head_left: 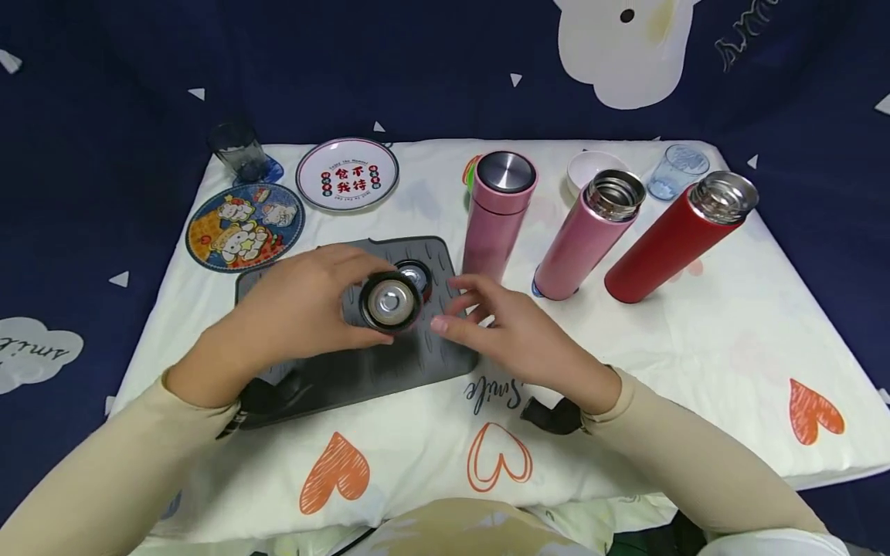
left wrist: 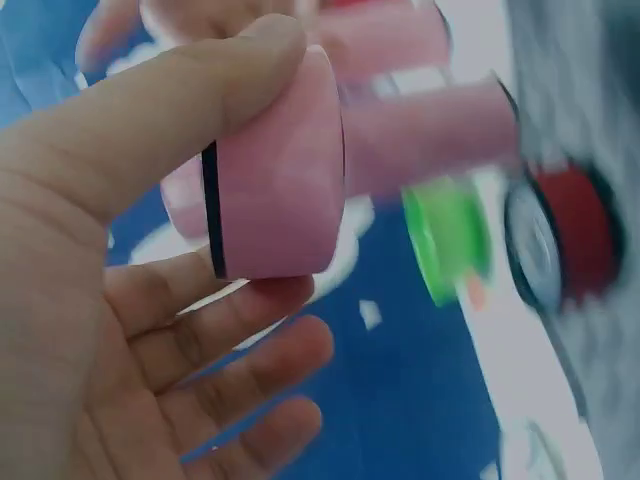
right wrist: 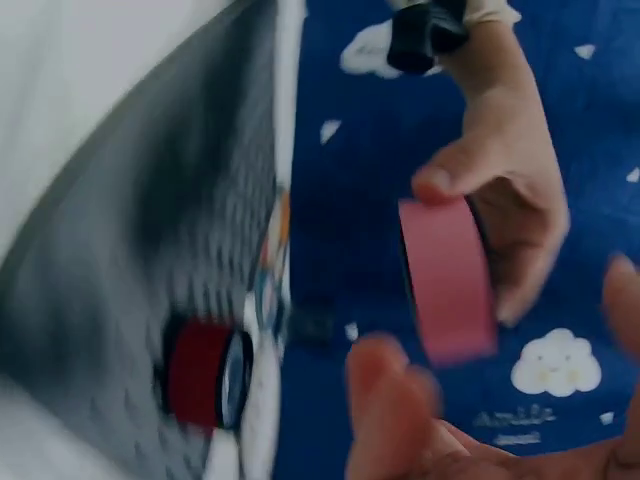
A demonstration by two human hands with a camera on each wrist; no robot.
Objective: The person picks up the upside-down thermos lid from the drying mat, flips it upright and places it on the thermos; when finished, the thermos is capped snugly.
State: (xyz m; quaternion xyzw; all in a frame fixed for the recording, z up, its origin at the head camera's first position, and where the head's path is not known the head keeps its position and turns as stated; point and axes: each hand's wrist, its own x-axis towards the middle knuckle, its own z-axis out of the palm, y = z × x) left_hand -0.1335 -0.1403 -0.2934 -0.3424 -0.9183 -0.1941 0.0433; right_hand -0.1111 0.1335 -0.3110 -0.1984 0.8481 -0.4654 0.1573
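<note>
My left hand pinches a pink bottle lid between thumb and fingers, above the grey drying mat. In the head view the lid's round metal underside faces up. On the mat, just behind it, lies a red bottle lid, partly hidden in the head view. My right hand hovers to the right of the held lid, its fingers loosely bent and touching nothing. Beyond the hands stand a capped pink thermos bottle, an uncapped pink thermos bottle and an uncapped red thermos bottle.
At the back left are a white plate with red characters, a cartoon plate and a dark glass. A white bowl and a clear glass sit behind the uncapped bottles. Something green is partly hidden by the capped bottle.
</note>
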